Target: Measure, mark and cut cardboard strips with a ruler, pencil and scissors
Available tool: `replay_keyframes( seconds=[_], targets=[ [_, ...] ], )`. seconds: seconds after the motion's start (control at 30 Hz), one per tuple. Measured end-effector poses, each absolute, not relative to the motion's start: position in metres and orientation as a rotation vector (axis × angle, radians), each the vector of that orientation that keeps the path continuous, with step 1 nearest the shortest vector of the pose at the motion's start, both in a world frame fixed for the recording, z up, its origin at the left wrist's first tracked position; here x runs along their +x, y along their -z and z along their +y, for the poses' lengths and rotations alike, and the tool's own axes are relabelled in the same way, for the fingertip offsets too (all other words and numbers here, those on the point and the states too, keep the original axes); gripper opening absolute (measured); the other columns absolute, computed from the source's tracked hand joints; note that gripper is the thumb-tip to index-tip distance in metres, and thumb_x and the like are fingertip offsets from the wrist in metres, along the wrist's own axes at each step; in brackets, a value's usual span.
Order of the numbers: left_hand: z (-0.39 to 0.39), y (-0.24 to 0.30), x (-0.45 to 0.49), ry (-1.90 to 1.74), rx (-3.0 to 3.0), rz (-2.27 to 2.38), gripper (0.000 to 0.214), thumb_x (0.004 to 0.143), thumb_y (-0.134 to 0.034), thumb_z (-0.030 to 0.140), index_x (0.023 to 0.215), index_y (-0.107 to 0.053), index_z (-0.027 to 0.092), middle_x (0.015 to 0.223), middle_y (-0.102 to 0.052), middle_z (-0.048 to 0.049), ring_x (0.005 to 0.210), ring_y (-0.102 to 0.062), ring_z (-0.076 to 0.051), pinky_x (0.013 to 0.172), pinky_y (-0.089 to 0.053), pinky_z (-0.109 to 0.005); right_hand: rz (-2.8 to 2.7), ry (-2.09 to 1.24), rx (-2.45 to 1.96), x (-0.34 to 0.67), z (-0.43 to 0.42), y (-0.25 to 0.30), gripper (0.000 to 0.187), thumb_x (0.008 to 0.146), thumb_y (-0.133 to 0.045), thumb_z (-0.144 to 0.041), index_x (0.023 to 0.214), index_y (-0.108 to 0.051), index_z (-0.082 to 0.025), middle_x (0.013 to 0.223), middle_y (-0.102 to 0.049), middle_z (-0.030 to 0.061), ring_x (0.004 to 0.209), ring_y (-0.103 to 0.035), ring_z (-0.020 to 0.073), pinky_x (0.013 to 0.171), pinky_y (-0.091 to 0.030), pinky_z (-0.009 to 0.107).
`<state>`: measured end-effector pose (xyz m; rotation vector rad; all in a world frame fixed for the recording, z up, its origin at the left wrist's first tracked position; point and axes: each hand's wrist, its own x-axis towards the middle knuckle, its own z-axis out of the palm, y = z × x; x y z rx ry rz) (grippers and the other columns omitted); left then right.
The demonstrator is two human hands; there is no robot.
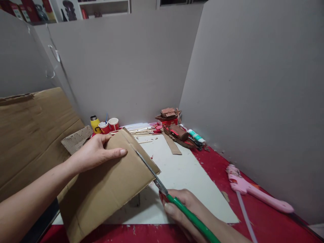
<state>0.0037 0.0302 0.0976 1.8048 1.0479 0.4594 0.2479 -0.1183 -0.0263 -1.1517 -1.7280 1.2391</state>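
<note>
My left hand [95, 152] grips the upper edge of a brown cardboard sheet [106, 189], thumb on top, holding it tilted above the table. My right hand [188, 211] is closed round the green handles of a pair of scissors [162, 184]. The metal blades run up along the sheet's right edge and lie in a cut there. A white board [187, 179] lies flat under both hands on the red table cover [268, 222].
A pink glue gun [253, 190] lies at the right. At the back stand a yellow bottle [95, 124], two red cups [109, 125], wooden sticks [141, 130], a small brown model [174, 130] and a glue tube [196, 136]. Large cardboard [30, 131] leans at left. Grey partitions enclose the table.
</note>
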Motion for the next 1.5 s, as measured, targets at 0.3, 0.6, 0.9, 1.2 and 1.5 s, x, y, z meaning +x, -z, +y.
replay_keyframes(
  seconds=[0.3, 0.6, 0.9, 1.2, 1.5],
  targets=[
    [0.023, -0.096, 0.001, -0.459, 1.809, 1.035, 0.029, 0.076, -0.080, 0.038, 0.101, -0.075, 0.025, 0.094, -0.079, -0.0013, 0.082, -0.075, -0.023, 0.067, -0.059, -0.027, -1.810, -1.125, -1.226, 0.253, -0.118, 0.025, 0.053, 0.094, -0.037, -0.070, 0.079, -0.047, -0.020, 0.072, -0.042, -0.0019, 0.068, -0.039, 0.0143, 0.063, -0.039, 0.025],
    [0.022, -0.099, 0.008, -0.372, 1.598, 1.048, 0.036, 0.068, -0.084, 0.044, 0.096, -0.075, 0.023, 0.090, -0.079, -0.0046, 0.075, -0.074, -0.024, 0.065, -0.060, -0.031, -1.895, -1.209, -1.075, 0.261, -0.115, 0.013, 0.060, 0.096, -0.027, -0.069, 0.084, -0.052, -0.017, 0.066, -0.044, -0.0011, 0.061, -0.040, 0.0131, 0.054, -0.037, 0.024],
    [0.022, -0.096, 0.005, -0.387, 1.811, 1.076, 0.035, 0.073, -0.080, 0.047, 0.099, -0.074, 0.023, 0.095, -0.079, -0.0045, 0.084, -0.075, -0.027, 0.068, -0.059, -0.031, -1.943, -1.075, -1.163, 0.255, -0.114, 0.011, 0.058, 0.097, -0.026, -0.068, 0.080, -0.049, -0.018, 0.072, -0.050, 0.0007, 0.065, -0.041, 0.0137, 0.060, -0.040, 0.025],
    [0.015, -0.096, 0.007, -0.372, 1.841, 1.056, 0.041, 0.074, -0.079, 0.045, 0.105, -0.071, 0.020, 0.099, -0.078, -0.0072, 0.089, -0.074, -0.031, 0.070, -0.061, -0.036, -1.906, -1.059, -1.209, 0.253, -0.118, 0.019, 0.053, 0.098, -0.031, -0.065, 0.078, -0.048, -0.019, 0.069, -0.044, -0.0020, 0.063, -0.038, 0.0131, 0.060, -0.039, 0.025],
    [0.011, -0.099, 0.004, -0.413, 1.805, 1.030, 0.041, 0.072, -0.082, 0.044, 0.107, -0.073, 0.024, 0.104, -0.078, -0.0039, 0.091, -0.075, -0.029, 0.072, -0.062, -0.035, -1.834, -1.146, -1.116, 0.245, -0.122, 0.016, 0.052, 0.097, -0.031, -0.067, 0.073, -0.037, -0.021, 0.064, -0.034, -0.0043, 0.060, -0.031, 0.0117, 0.053, -0.030, 0.024]
  ],
)
